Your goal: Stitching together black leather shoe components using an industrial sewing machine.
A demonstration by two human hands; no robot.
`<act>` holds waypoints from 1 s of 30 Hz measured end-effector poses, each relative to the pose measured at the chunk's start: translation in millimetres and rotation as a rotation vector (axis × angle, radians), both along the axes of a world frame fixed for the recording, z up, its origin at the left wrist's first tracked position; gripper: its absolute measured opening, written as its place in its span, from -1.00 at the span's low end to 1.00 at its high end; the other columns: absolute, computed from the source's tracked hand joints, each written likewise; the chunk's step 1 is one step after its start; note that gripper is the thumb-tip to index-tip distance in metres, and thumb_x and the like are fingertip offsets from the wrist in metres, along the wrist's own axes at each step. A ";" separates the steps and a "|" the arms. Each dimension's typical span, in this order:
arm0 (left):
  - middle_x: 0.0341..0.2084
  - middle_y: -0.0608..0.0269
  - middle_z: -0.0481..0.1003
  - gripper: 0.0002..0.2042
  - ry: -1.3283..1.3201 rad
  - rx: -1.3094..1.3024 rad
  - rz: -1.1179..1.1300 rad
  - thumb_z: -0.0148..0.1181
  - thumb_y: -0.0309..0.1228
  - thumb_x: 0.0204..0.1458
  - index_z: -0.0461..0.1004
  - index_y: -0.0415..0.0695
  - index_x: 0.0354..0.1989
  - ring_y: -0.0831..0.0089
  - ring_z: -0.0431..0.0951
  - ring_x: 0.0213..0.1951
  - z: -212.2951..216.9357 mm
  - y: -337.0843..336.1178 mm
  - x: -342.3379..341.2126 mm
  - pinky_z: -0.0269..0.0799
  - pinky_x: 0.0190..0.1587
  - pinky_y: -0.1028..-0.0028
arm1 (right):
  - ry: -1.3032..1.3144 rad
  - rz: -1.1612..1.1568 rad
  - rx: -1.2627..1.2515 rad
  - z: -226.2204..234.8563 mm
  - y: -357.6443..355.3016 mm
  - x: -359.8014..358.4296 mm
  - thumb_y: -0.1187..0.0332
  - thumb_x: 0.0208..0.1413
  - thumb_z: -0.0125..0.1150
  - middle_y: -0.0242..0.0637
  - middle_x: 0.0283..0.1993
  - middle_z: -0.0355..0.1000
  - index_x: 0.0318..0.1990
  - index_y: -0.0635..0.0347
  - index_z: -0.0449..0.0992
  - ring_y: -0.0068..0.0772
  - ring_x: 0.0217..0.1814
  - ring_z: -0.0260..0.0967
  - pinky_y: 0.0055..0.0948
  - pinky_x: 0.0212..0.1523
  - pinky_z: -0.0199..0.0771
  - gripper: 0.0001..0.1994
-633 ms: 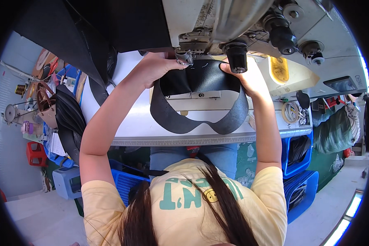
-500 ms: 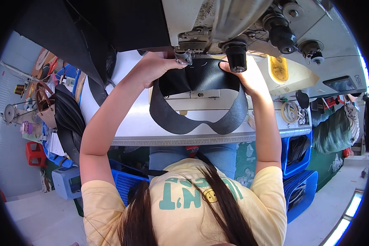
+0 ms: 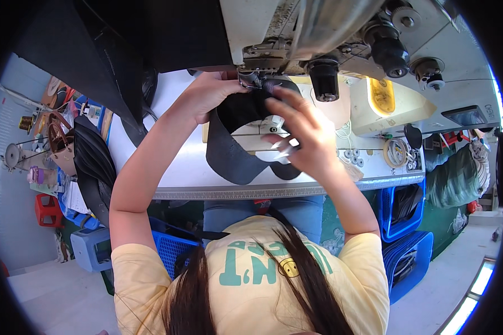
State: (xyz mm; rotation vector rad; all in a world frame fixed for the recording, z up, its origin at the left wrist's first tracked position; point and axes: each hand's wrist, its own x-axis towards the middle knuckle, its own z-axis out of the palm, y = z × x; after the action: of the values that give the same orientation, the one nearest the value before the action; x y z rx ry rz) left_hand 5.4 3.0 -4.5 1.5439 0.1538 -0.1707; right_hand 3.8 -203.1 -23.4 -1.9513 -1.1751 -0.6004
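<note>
A strip of black leather [image 3: 229, 148], curved into a loop, hangs at the sewing machine's presser foot [image 3: 251, 80]. My left hand [image 3: 209, 96] is closed on the loop's upper left edge, its fingertips right beside the foot. Blurred by motion, my right hand [image 3: 307, 131] reaches in front of the loop's right side, with its upper fingers close to the needle area. A small shiny, pointed metal tool [image 3: 286, 148] shows in its lower fingers; its exact kind is unclear. The right hand hides part of the loop.
The machine head [image 3: 341, 33] with black knobs overhangs the white table [image 3: 179, 167]. Black material [image 3: 89, 56] hangs at upper left. A tape roll [image 3: 395, 152] and several bobbins [image 3: 355, 156] lie to the right. Blue crates [image 3: 411, 262] stand below right.
My right hand has let go of the loop's right side and swung left toward the needle, the metal tool now showing. The loop's right side has sagged inward. My left hand stays put.
</note>
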 end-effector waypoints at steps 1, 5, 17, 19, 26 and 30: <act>-0.38 0.30 0.46 -0.78 0.026 -0.039 0.014 0.11 -0.56 -0.17 0.45 -0.24 -0.28 0.57 0.40 -0.32 4.2 -2.3 -2.4 0.25 -0.17 0.59 | -0.044 0.003 -0.052 0.1 5.4 -4.0 0.62 -0.38 0.15 -0.27 -0.10 0.36 -0.17 0.15 0.44 -0.30 -0.32 0.35 -0.47 -0.34 0.40 -0.55; -0.37 0.31 0.45 -0.77 0.022 -0.011 0.029 0.09 -0.57 -0.16 0.42 -0.26 -0.25 0.59 0.40 -0.29 4.9 -6.4 -4.8 0.24 -0.17 0.61 | -0.044 0.015 -0.052 0.6 0.3 13.2 0.65 -0.48 0.09 -0.36 -0.16 0.41 -0.32 0.15 0.49 -0.34 -0.39 0.32 -0.45 -0.41 0.40 -0.60; -0.47 0.36 0.42 -0.75 -0.079 -0.231 0.071 0.03 -0.51 -0.09 0.32 -0.14 -0.18 0.63 0.43 -0.45 -13.0 -23.0 -15.4 0.25 -0.59 0.71 | 0.080 0.089 -0.063 -10.4 -14.5 76.9 0.64 -0.47 0.09 -0.24 -0.60 0.28 -0.49 0.17 0.45 -0.17 -0.47 0.25 -0.35 -0.46 0.27 -0.75; -0.46 0.35 0.42 -0.76 -0.074 -0.255 0.087 0.02 -0.51 -0.08 0.32 -0.14 -0.19 0.62 0.43 -0.44 -13.5 -26.5 -18.1 0.28 -0.56 0.70 | 0.123 0.121 -0.010 -9.8 -12.4 78.3 0.65 -0.49 0.07 -0.22 -0.62 0.28 -0.47 0.18 0.45 -0.16 -0.47 0.26 -0.34 -0.45 0.27 -0.72; -0.37 0.32 0.41 -0.79 -0.051 -0.346 0.134 0.01 -0.51 -0.07 0.32 -0.14 -0.20 0.58 0.45 -0.35 -5.7 -31.4 -22.2 0.38 -0.35 0.63 | 0.038 0.063 -0.269 8.6 -10.6 27.8 0.66 -0.30 0.10 -0.35 -0.05 0.35 -0.16 0.12 0.43 -0.22 -0.18 0.38 -0.42 -0.28 0.44 -0.58; -0.36 0.33 0.41 -0.79 -0.057 -0.360 0.111 0.02 -0.51 -0.06 0.33 -0.12 -0.20 0.58 0.44 -0.32 -10.1 -30.2 -21.4 0.36 -0.30 0.65 | 0.032 0.052 -0.200 -3.3 -4.8 22.2 0.66 -0.38 0.13 -0.30 -0.04 0.34 -0.11 0.13 0.40 -0.21 -0.16 0.38 -0.44 -0.24 0.45 -0.49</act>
State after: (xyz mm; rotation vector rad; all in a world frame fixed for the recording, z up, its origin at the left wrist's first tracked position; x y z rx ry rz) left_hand -16.0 -27.2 -14.6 1.1778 0.1535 -0.0615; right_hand 26.0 -207.9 -26.7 -2.0815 -1.3038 -0.4366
